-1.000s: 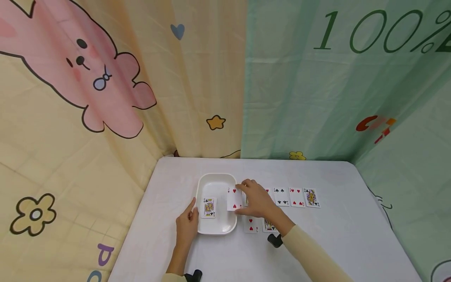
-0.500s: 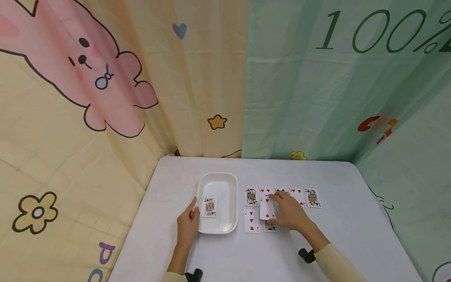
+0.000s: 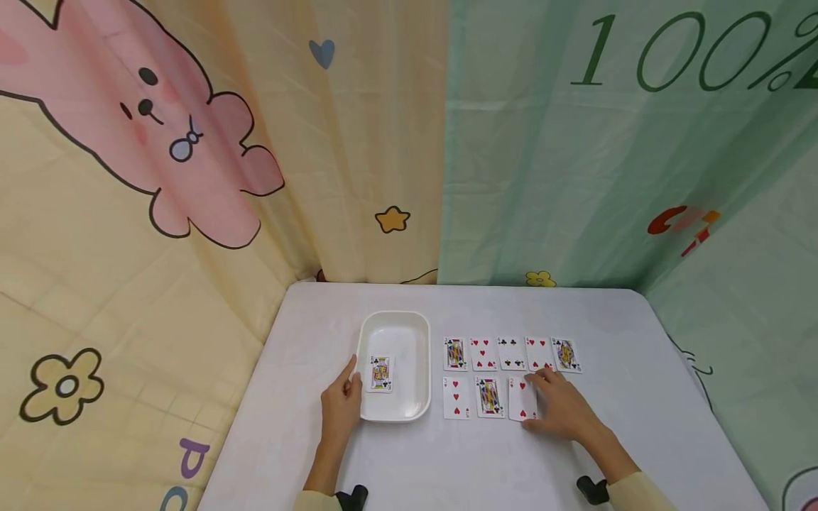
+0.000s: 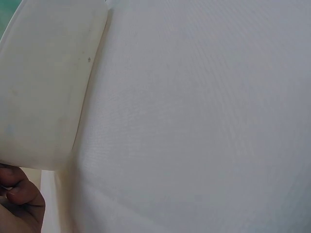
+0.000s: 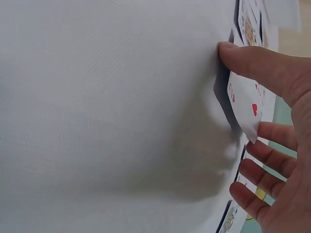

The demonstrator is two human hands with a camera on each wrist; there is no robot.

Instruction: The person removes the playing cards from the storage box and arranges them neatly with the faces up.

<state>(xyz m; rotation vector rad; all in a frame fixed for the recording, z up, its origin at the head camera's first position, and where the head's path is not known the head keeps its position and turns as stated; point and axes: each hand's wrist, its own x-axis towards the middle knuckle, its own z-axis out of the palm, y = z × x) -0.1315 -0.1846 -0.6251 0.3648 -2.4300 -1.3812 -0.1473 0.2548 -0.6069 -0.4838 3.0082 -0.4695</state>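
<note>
My right hand (image 3: 565, 408) pinches a two of hearts (image 3: 522, 399) between thumb and fingers, at the right end of the front row of cards. In the right wrist view this heart card (image 5: 246, 99) is tilted, with one edge raised off the tablecloth. Beside it in that row are a three of hearts (image 3: 456, 398) and a face card (image 3: 489, 397). My left hand (image 3: 341, 404) grips the left rim of a white tray (image 3: 410, 355), where a king (image 3: 380, 374) lies face up. The left wrist view shows the tray's outer wall (image 4: 48, 87) above curled fingers (image 4: 24, 193).
Behind the front row lies a back row of several face-up cards, from a face card (image 3: 455, 354) to another face card (image 3: 566, 355) at the right. A white cloth covers the table (image 3: 447, 468). Printed curtains (image 3: 358, 142) hang along its back and sides.
My right hand has carried the two of hearts from above the tray's right edge, rightward and toward me, to the end of the front row. The left hand stays on the tray.
</note>
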